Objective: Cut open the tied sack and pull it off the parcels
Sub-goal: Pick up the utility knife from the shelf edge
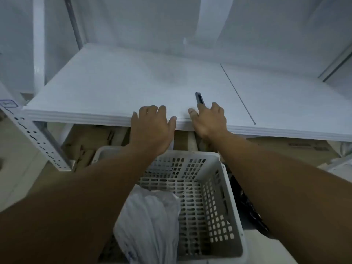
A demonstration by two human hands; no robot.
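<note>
Treat the task as barely begun: no cut visible in the sack (150, 221), found bunched in the near left corner of the basket (215, 216); parcels not visible. Count both cutting and pulling-off as outstanding. Beyond the basket's far rim, note both arms stretched forward to the shelf (114, 82). Read the left hand (152, 128) as resting there, loosely bent and holding nothing; read the right hand (209, 121) as gripping, fingers curled on a dark cutter (199, 98).

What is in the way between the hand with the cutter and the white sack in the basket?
Nothing visible. The right hand holds the cutter on the shelf; the sack lies uncovered in the open basket below.
</note>
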